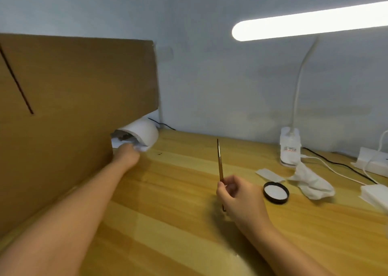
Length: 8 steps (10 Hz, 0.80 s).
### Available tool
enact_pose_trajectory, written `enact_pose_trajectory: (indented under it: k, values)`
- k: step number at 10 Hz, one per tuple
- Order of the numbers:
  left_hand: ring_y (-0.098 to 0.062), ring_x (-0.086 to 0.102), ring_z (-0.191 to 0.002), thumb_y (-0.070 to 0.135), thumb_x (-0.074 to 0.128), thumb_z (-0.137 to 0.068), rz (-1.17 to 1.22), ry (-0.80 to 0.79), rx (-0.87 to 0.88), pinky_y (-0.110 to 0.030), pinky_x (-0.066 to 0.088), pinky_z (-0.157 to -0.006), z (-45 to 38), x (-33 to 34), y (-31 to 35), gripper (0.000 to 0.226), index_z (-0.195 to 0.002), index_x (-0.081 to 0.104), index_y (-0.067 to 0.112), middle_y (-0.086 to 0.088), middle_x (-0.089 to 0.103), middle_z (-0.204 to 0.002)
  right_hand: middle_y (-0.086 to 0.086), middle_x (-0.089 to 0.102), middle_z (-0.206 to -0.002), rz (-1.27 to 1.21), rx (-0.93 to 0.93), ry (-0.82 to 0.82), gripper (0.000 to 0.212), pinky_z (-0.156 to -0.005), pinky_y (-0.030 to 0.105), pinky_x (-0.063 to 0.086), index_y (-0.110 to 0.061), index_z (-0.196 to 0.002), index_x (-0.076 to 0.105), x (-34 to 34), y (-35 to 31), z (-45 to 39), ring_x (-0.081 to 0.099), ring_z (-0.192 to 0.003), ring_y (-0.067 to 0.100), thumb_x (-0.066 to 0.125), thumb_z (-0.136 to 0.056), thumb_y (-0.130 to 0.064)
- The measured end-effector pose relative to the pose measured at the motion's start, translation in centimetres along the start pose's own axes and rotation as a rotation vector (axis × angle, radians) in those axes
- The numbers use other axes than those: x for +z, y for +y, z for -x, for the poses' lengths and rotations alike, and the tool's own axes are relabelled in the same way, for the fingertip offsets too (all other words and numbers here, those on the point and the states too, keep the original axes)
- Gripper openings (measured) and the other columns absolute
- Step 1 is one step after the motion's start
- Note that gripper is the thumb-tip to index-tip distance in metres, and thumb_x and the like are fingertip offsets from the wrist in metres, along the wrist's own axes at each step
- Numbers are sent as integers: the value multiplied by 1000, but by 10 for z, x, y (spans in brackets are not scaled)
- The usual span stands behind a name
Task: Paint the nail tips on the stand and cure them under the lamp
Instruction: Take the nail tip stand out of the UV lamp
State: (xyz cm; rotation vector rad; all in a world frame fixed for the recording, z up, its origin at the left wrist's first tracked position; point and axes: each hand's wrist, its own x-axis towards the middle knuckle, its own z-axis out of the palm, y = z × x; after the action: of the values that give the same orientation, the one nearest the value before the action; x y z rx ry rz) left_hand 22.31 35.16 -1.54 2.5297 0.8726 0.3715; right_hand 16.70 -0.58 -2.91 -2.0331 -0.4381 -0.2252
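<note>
The left hand (128, 155) is blurred, its fingers hidden at the curing lamp (142, 133) opening; its grip cannot be determined. The lamp is largely concealed behind the cardboard sheet (73, 99). The desk lamp bar (304, 23) is cut off at the right edge.

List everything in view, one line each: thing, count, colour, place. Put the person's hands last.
cardboard sheet: one, brown, upright at left
curing lamp: one, white, partly behind the cardboard
desk lamp: one, white, lit, back right
jar lid: one, black rim, white inside, on table
cloth: one, white, crumpled, right of lid
wipes: several, white, right side
brush: one, brown, upright in right hand
left hand: at the curing lamp's mouth, fingers hidden
right hand: pinches the brush
</note>
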Motion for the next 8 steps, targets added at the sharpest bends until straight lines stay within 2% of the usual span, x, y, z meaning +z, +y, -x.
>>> enact_pose_trajectory:
  k: [1,2,3,4,5,6,7,8]
  values:
    - [-36,41,-132,17,44,-99,-82,14,-38,-45,38,-106,-31,2,0,47,-145,39,6,-20,40,-147,-1,63,-60,-36,28,-10,10,-59,38,54,-25,-76,63,0,4,-4,61,-55,11,64,-86,-27]
    - [-36,36,-136,18,44,-99,-78,48,-125,-45,33,-112,-57,11,1,51,-146,34,2,-19,38,-149,-3,61,-58,25,-35,-5,9,-58,34,51,-26,-76,64,-1,1,-2,57,-59,9,67,-84,-26]
    - [-34,43,-131,14,37,-102,-93,73,-202,-42,37,-108,-71,10,6,41,-141,41,1,-19,45,-144,-6,60,-58,57,-57,5,6,-57,31,48,-27,-77,65,-2,-2,-1,56,-63,7,67,-83,-28]
    - [-32,42,-133,17,43,-101,-48,86,-250,-37,37,-104,-93,12,-3,44,-143,41,2,-16,44,-145,-8,60,-59,86,-56,-9,6,-59,33,49,-27,-77,64,-1,-1,-1,55,-60,7,66,-82,-31]
    - [-29,46,-130,18,48,-99,1,80,-258,-28,37,-89,-108,21,-9,45,-140,43,1,-15,46,-144,-8,60,-59,78,-48,-17,8,-58,34,49,-27,-75,63,1,-1,-1,55,-59,9,65,-80,-33]
    - [-31,50,-125,21,48,-99,123,161,-263,-28,45,-83,-105,19,-4,43,-138,45,2,-16,50,-139,-12,63,-65,46,-12,-15,10,-56,33,49,-28,-72,62,1,1,-2,56,-59,9,65,-79,-34]
    - [-37,50,-125,16,32,-104,256,304,-312,-27,45,-64,-100,19,-2,42,-143,36,0,-21,45,-143,-13,63,-65,23,-3,-16,11,-53,26,46,-29,-70,62,2,2,-2,56,-56,7,66,-79,-33]
    - [-36,54,-117,13,39,-103,310,315,-322,-15,45,-61,-101,26,-1,36,-132,46,-6,-24,54,-130,-13,64,-64,29,-13,-11,11,-52,25,46,-29,-70,62,3,4,-3,57,-56,6,66,-79,-33]
